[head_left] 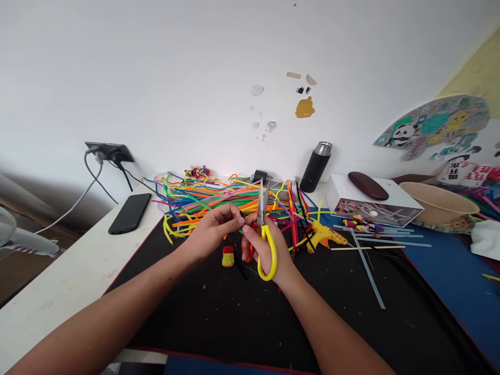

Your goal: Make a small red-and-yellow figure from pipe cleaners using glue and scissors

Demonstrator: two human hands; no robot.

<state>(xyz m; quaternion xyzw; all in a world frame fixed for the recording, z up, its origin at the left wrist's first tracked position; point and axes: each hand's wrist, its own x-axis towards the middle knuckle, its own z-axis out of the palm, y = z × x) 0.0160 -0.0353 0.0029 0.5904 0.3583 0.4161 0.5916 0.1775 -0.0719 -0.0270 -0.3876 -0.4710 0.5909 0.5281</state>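
My right hand (269, 250) grips yellow-handled scissors (264, 229) with the blades pointing up and away. My left hand (213, 232) is pinched, fingertips meeting my right thumb around a thin dark piece that looks like a pipe cleaner end (242, 216). Both hands hover over a black mat (234, 317). A small red and yellow fuzzy piece (228, 256) lies on the mat just below my hands. A big pile of coloured pipe cleaners (230, 200) lies right behind them.
A black phone (130, 212) lies on the white table at left, cables behind it. A yellow glue gun (326, 235), glue sticks (367, 271), a white box (371, 203), a black flask (317, 166) and a paper bowl (437, 205) sit at right.
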